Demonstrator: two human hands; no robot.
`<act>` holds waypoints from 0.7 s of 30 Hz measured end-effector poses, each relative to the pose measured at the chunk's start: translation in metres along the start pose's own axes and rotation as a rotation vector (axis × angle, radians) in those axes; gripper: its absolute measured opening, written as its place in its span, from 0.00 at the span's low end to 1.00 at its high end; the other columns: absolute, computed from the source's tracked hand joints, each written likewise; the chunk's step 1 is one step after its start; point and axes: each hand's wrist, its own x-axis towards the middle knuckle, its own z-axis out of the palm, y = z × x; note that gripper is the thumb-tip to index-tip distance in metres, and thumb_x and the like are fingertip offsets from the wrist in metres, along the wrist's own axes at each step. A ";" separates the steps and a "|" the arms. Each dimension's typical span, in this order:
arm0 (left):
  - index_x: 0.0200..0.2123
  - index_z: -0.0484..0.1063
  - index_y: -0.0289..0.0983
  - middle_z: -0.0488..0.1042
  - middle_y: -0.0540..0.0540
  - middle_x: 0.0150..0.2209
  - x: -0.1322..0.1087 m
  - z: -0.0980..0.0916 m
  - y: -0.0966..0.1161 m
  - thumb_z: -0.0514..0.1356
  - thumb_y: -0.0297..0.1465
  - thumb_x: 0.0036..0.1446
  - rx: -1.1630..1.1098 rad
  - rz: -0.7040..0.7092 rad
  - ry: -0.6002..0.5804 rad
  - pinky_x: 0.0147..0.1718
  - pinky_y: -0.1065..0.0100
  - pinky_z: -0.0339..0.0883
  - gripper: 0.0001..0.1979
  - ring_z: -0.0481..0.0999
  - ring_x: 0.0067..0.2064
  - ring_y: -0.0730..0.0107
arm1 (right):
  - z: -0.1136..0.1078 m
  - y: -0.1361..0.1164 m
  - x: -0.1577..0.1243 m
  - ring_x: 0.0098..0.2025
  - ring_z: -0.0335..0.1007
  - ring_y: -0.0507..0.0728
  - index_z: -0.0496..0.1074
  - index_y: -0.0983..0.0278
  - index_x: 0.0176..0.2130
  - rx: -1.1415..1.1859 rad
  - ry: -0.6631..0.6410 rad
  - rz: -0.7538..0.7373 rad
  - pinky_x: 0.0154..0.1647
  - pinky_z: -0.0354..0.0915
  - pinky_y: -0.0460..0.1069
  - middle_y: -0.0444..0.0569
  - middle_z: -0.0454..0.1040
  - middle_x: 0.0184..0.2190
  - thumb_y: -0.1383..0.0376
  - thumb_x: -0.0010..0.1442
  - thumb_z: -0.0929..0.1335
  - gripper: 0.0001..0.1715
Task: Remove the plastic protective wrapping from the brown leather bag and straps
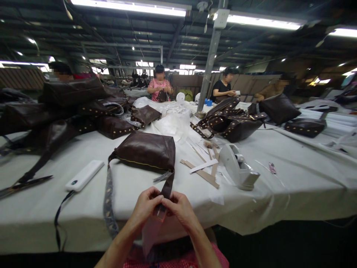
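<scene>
A dark brown leather handbag with a yellowish zip lies on the white-covered table in front of me. Its strap runs from the bag's right corner down to the table's front edge. My left hand and my right hand pinch this strap between thumbs and fingers, the thumbs nearly touching. Below the fingers hangs a thin, clear plastic piece; how it joins the strap is hidden. Another length of strap in plastic wrap drops from the bag's left corner over the table edge.
A white power bank with a dark cord and scissors lie left. Right of the bag are card strips and a tape dispenser. Studded bags are piled left and right. Several people work across the table.
</scene>
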 end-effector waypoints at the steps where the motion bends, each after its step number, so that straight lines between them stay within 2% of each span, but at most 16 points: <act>1: 0.22 0.69 0.36 0.68 0.53 0.20 0.000 0.000 0.000 0.64 0.36 0.40 0.021 0.013 0.004 0.27 0.71 0.60 0.10 0.68 0.26 0.70 | 0.000 0.002 0.001 0.22 0.63 0.50 0.67 0.65 0.25 -0.015 0.012 -0.019 0.22 0.61 0.45 0.42 0.67 0.20 0.45 0.42 0.73 0.27; 9: 0.20 0.64 0.37 0.63 0.55 0.18 0.010 0.005 -0.007 0.63 0.39 0.43 0.050 0.026 -0.011 0.24 0.72 0.55 0.14 0.62 0.24 0.73 | 0.002 0.011 0.006 0.22 0.58 0.51 0.61 0.62 0.21 -0.028 0.094 -0.013 0.21 0.59 0.46 0.40 0.60 0.18 0.38 0.44 0.68 0.31; 14: 0.28 0.70 0.35 0.71 0.50 0.26 0.000 0.000 -0.002 0.58 0.42 0.50 0.112 0.083 -0.045 0.31 0.70 0.60 0.14 0.68 0.30 0.68 | 0.004 0.014 0.008 0.22 0.53 0.50 0.58 0.61 0.21 0.013 0.133 -0.049 0.22 0.54 0.45 0.39 0.56 0.18 0.41 0.47 0.67 0.28; 18: 0.25 0.70 0.34 0.69 0.50 0.23 -0.013 -0.005 -0.008 0.60 0.40 0.46 0.255 0.000 -0.144 0.27 0.70 0.57 0.13 0.66 0.28 0.68 | 0.006 0.017 0.008 0.23 0.50 0.50 0.56 0.61 0.19 -0.144 0.229 -0.114 0.22 0.50 0.46 0.39 0.53 0.17 0.43 0.52 0.64 0.27; 21: 0.25 0.70 0.33 0.67 0.51 0.22 -0.012 -0.002 -0.015 0.57 0.42 0.48 0.154 -0.061 -0.145 0.26 0.70 0.56 0.16 0.64 0.27 0.69 | 0.005 0.017 0.007 0.23 0.50 0.50 0.56 0.61 0.18 -0.288 0.280 -0.165 0.22 0.48 0.46 0.39 0.53 0.17 0.45 0.54 0.63 0.27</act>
